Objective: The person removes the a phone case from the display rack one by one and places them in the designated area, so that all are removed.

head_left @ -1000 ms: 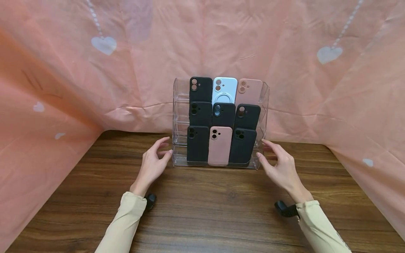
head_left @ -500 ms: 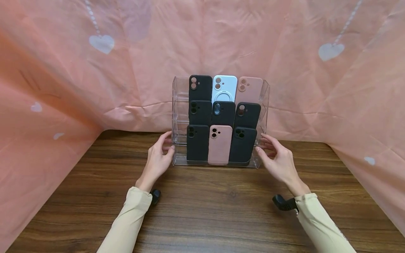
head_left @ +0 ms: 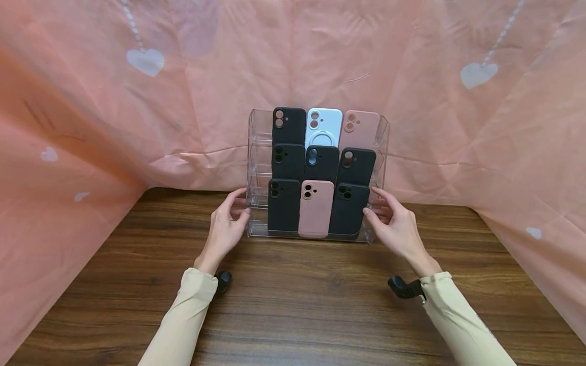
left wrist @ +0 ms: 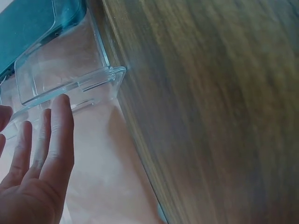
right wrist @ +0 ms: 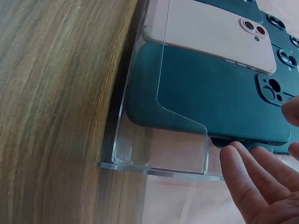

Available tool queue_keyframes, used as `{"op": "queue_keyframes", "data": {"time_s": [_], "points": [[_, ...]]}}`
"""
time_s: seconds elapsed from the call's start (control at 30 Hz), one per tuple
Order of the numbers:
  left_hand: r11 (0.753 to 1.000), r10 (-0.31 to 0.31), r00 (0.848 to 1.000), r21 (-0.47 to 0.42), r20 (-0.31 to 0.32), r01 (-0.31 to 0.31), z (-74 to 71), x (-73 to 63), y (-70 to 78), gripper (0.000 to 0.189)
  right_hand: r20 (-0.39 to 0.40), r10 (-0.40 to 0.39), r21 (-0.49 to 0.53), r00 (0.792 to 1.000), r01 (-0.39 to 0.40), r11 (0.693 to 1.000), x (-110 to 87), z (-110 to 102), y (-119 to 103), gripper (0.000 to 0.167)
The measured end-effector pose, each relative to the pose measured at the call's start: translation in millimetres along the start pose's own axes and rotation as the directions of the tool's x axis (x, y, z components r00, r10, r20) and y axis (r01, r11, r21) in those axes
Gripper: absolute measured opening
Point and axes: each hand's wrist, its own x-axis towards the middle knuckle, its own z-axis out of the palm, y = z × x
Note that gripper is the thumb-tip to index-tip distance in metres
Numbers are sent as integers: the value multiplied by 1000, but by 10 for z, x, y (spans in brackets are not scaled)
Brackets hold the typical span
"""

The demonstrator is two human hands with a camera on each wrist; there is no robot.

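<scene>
A clear acrylic tiered stand (head_left: 259,221) stands on the table, bearing phone cases in three rows. A pink case (head_left: 316,211) stands at the front between a black case (head_left: 283,211) and another black case (head_left: 349,213). The middle row is all dark; behind it are a black, a white ringed case (head_left: 324,122) and a pink one. My left hand (head_left: 226,226) is at the stand's left side, fingers fairly straight near the clear wall (left wrist: 70,86). My right hand (head_left: 396,226) is at the right side, its fingertips (right wrist: 231,156) beside the wall. Contact is hard to tell.
The dark wood table (head_left: 316,305) extends in front of the stand. Pink cloth (head_left: 197,101) with white hearts hangs behind and on both sides. A black wrist camera (head_left: 223,282) sits at my left cuff, and another wrist camera (head_left: 405,288) at my right.
Both hands have come inward to the stand's sides over the last second. In the latest half second the right hand has moved slightly further left. The cases keep their arrangement.
</scene>
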Motion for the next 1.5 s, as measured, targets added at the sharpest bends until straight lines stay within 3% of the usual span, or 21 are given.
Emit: {"op": "queue_keyframes", "data": {"time_s": [0.23, 0.5, 0.73, 0.93, 1.23, 1.5], "points": [[1000, -7, 1000, -14, -25, 7, 20, 21, 3, 45, 0, 20, -53, 1000, -20, 998, 58, 15, -22, 55], [1000, 16, 998, 20, -69, -15, 19, 5, 6, 44, 19, -27, -58, 999, 29, 998, 101, 68, -43, 55], [998, -55, 991, -18, -123, 53, 84, 13, 36, 35, 4, -31, -82, 1000, 31, 996, 115, 94, -43, 54], [988, -147, 975, -67, -166, 137, 104, 40, 56, 23, -11, -16, -87, 1000, 15, 996, 94, 143, -40, 53], [977, -209, 966, -70, -151, 201, 82, 55, 54, 19, -66, 1, -2, 998, -1, 1000, 49, 227, -36, 49], [971, -233, 964, -80, -131, 224, 64, 45, 67, 18, -2, 92, 199, 996, -90, 976, 71, 195, -52, 47]]}}
